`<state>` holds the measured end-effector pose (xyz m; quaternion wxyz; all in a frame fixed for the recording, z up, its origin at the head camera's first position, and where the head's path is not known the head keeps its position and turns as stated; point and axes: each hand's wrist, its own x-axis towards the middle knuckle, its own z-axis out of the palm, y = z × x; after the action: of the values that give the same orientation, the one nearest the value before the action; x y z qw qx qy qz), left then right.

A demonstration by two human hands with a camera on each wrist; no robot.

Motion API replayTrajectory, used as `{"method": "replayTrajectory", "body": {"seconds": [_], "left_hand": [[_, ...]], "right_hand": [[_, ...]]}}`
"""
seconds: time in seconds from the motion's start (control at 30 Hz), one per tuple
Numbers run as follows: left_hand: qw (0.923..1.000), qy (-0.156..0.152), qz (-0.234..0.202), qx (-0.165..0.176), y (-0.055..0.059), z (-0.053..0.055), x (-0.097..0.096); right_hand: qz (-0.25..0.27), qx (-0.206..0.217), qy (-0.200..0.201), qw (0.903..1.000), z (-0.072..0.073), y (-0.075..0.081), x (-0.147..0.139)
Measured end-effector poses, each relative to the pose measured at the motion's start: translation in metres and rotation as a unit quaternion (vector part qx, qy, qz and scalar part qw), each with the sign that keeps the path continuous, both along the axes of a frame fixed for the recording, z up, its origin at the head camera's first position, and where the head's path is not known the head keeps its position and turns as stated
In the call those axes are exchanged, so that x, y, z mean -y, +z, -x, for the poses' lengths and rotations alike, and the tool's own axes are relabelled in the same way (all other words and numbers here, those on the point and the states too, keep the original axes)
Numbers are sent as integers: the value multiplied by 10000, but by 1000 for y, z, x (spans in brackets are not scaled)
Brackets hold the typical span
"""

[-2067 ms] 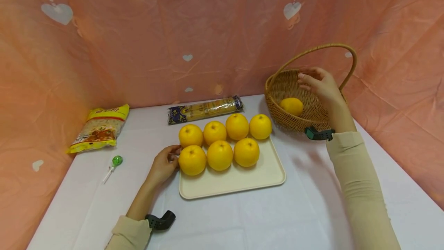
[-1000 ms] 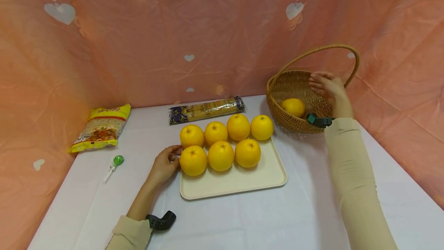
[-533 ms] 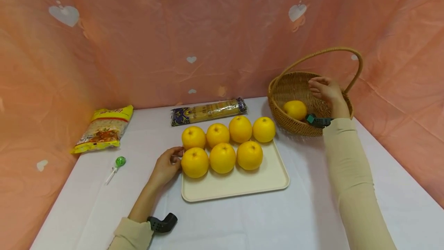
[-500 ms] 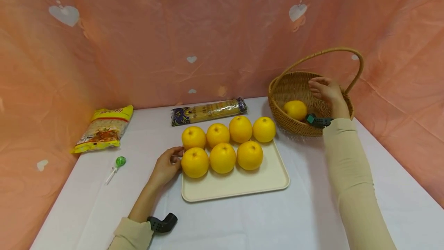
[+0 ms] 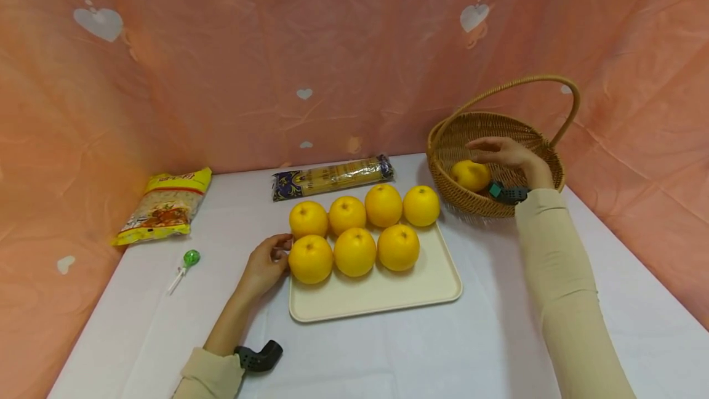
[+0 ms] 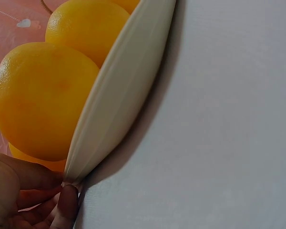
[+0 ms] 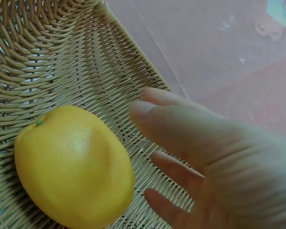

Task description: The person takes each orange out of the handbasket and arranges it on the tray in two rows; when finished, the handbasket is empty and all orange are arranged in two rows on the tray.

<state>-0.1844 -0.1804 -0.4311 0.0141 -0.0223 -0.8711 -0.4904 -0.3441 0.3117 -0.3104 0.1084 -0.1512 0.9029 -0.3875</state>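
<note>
My left hand [image 5: 264, 265] pinches the left rim of a cream tray [image 5: 376, 297] between thumb and fingers, as the left wrist view shows close up. Several yellow-orange oranges [image 5: 355, 252] stand in two rows on this tray, one of them [image 6: 43, 102] right above the pinching fingers. At the back right, my right hand [image 5: 508, 156] is inside a wicker basket [image 5: 487, 125], its fingers loosely extended over a smooth yellow, mango-like fruit [image 5: 469, 178]. In the right wrist view a gap shows between the fingers and this fruit [image 7: 76, 167], which has a small green stem.
A purple-and-clear pack of spaghetti [image 5: 335, 177] lies behind the tray. To the left are a yellow food bag [image 5: 166, 205] and a green lollipop [image 5: 191, 258]. The basket's tall handle [image 5: 515, 82] arches beyond my right hand. Pink curtains enclose the white table [image 5: 332, 362].
Over the basket my right hand first drifted right and lower, then swung left until its fingers came over the yellow fruit. My left hand keeps its place at the tray.
</note>
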Motion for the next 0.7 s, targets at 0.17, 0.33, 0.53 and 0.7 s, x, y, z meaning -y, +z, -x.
{"method": "replayTrajectory", "body": {"seconds": [0.17, 0.33, 0.53, 0.7], "left_hand": [[10000, 1, 48, -47, 1, 0, 2], [9999, 53, 65, -74, 2, -1, 2], [10000, -9, 1, -39, 1, -3, 0], [10000, -46, 5, -46, 0, -3, 0]], "right_hand": [[19, 550, 505, 9972, 0, -5, 3], [35, 844, 704, 9939, 1, -12, 6], [-356, 1389, 878, 9858, -2, -17, 8], [-200, 2008, 879, 9755, -4, -20, 9]]}}
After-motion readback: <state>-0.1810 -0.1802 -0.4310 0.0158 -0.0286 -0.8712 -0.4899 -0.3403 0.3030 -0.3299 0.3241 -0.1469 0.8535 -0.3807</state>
